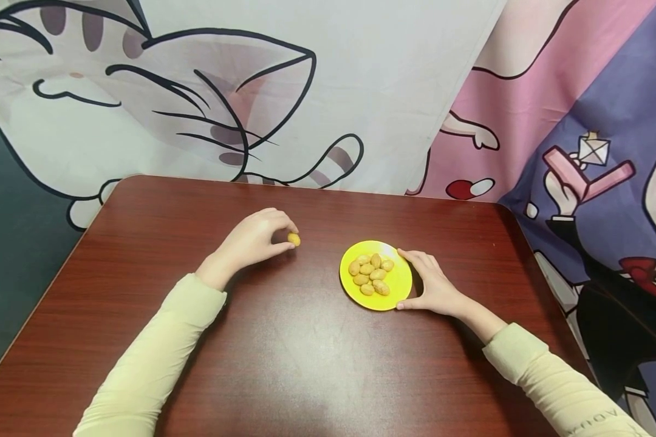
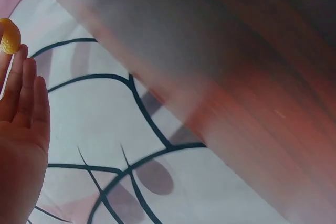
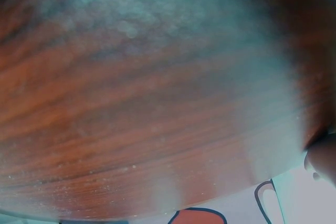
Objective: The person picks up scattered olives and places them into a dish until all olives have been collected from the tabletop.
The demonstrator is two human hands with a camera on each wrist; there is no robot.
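Observation:
Between the thumb and fingers of my left hand [image 1: 254, 238] is a small yellow oval fruit [image 1: 293, 239], which looks like a kumquat. In the left wrist view the same kumquat [image 2: 10, 36] shows dimpled skin at the fingertips of the left hand [image 2: 23, 135]. To the right, a round yellow plate [image 1: 399, 285] lies on the table with several similar kumquats [image 1: 367, 269] grouped on it. My right hand [image 1: 434, 285] holds the plate's right rim, thumb at the near side and fingers at the far side. The right wrist view does not show the plate.
The dark red-brown wooden table [image 1: 284, 364] has rounded far corners. Behind it hangs a white cloth [image 1: 393, 91] with a cartoon cat, beside a pink and purple printed cloth [image 1: 568, 79] on the right. Light reflects off the tabletop near the middle.

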